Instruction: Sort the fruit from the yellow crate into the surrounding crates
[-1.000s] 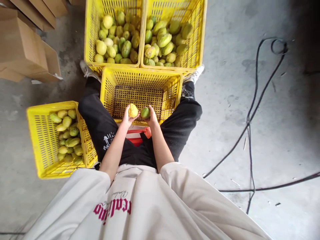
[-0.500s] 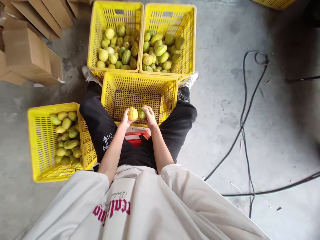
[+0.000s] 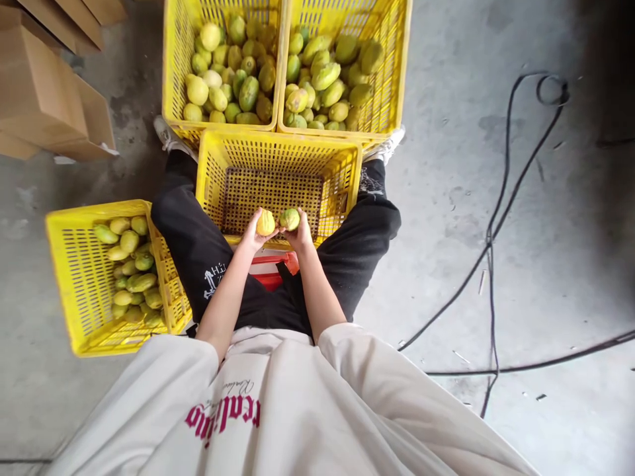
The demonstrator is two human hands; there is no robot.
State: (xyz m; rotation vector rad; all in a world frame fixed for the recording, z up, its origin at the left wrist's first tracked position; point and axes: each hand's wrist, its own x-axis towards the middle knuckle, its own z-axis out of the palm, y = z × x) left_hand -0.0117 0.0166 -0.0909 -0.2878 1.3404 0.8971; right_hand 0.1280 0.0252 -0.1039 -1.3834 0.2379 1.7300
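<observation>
My left hand [image 3: 254,229] is closed around a ridged yellow fruit [image 3: 266,223], held over the near rim of the middle yellow crate [image 3: 279,149]. Close beside it, a green fruit with yellowish patches [image 3: 290,219] is gripped by my right hand [image 3: 300,233]. Both fruits show their upper sides, and the fingertips of the two hands nearly meet below them. Between my legs, the middle crate shows a bare, dark slatted bottom. The exact kind of fruit is not clear.
Two yellow crates of similar fruit stand beyond the middle one, a left crate [image 3: 171,86] and a right crate [image 3: 404,73]. Another fruit crate [image 3: 69,277] tilts by my left leg. Cardboard boxes [image 3: 44,86] lie upper left; a black cable [image 3: 489,244] crosses the right floor.
The camera view has shifted slightly closer to the crates. Both fruits have turned in my hands, and the green one shows more of its patchy surface, with my right fingers now lower around it.
</observation>
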